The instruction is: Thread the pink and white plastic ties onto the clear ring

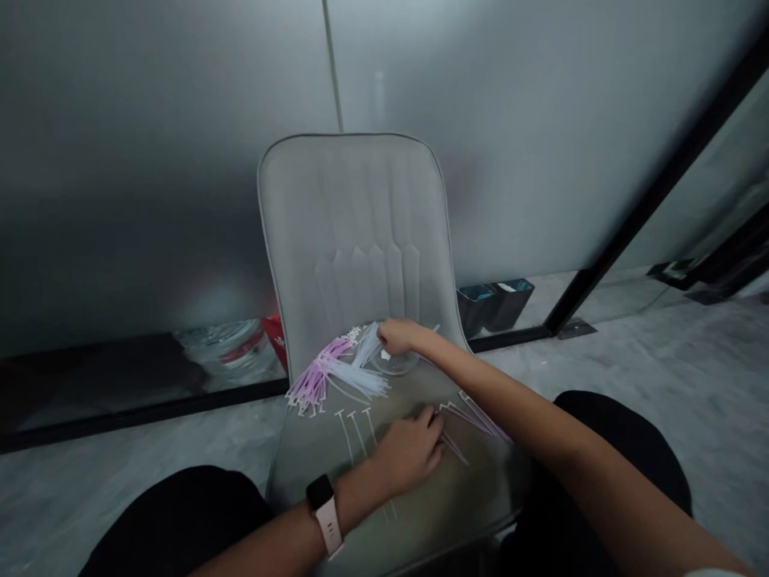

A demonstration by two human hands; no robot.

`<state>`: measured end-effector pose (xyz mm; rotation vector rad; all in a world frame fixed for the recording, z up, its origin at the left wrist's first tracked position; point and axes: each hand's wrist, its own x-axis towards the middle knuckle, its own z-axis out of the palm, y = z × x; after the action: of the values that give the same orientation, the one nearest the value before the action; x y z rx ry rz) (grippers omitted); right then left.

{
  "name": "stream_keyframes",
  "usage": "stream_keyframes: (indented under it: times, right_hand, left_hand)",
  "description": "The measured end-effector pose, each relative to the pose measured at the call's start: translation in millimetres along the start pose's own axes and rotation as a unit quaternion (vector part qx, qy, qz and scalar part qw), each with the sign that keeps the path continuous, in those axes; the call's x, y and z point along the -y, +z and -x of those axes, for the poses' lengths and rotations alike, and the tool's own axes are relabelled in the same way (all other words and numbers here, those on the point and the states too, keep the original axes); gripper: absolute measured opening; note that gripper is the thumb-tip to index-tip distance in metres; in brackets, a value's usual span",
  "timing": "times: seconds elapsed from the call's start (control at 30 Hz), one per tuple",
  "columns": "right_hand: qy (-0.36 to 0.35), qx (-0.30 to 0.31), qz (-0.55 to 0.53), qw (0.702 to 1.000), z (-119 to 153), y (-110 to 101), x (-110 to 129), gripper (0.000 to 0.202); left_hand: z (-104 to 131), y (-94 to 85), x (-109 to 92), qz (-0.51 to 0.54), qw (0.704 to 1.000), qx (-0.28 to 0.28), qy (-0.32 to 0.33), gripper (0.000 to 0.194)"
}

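Note:
A bundle of purple sticks (312,382) and a bundle of whitish sticks (360,375), thin and with small T-shaped ends, lie crossed at the back left of the chair seat. My right hand (396,335) reaches to the back of the seat, fingers closed at the upper end of the whitish sticks; what it pinches is too small to make out. My left hand (410,450) rests low over the seat, fingers bent near a few thin sticks (455,447); its fingertips are partly hidden. Three pale sticks (354,433) lie left of it, and several purple sticks (477,417) lie to its right.
The grey padded chair (360,208) stands against a frosted glass wall (150,160). Behind the glass are dark bins (508,304), a clear plastic container (231,349) and a red object (275,340). My knees flank the seat.

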<state>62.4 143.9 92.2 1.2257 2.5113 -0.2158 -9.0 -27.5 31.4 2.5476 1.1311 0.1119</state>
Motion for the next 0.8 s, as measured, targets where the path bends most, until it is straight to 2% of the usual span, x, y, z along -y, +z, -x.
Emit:
stream_keyframes:
  times: [0.13,0.27,0.37,0.5,0.6,0.7,0.8]
  right_hand:
    - [0.006,-0.011,0.004,1.0,-1,-6,-2,0.033]
    - [0.007,-0.014,0.004,1.0,0,3,4,0.034]
    - [0.005,-0.042,-0.002,0.999,4,4,4,0.034]
    - [0.0,-0.126,-0.022,0.992,18,-12,-14,0.018]
    - [-0.013,-0.199,-0.05,0.979,40,-19,-34,0.022]
    - [-0.039,-0.255,-0.093,0.962,67,-11,-55,0.018]
    - [-0.049,-0.323,-0.152,0.933,91,2,-73,0.019]
  left_hand:
    - [0,0.0,1,0.011,1.0,0.004,0.009,0.03]
    - [0,0.1,1,0.018,1.0,0.001,0.014,0.03]
    - [0,1.0,2,0.02,1.0,0.001,0.011,0.031]
    - [1,1.6,5,0.058,0.998,0.008,0.02,0.024]
    - [4,0.1,8,0.087,0.995,0.009,0.047,0.021]
    - [5,-3.7,9,0.079,0.995,0.009,0.062,0.02]
    - [4,-8.4,9,0.049,0.998,0.031,0.034,0.018]
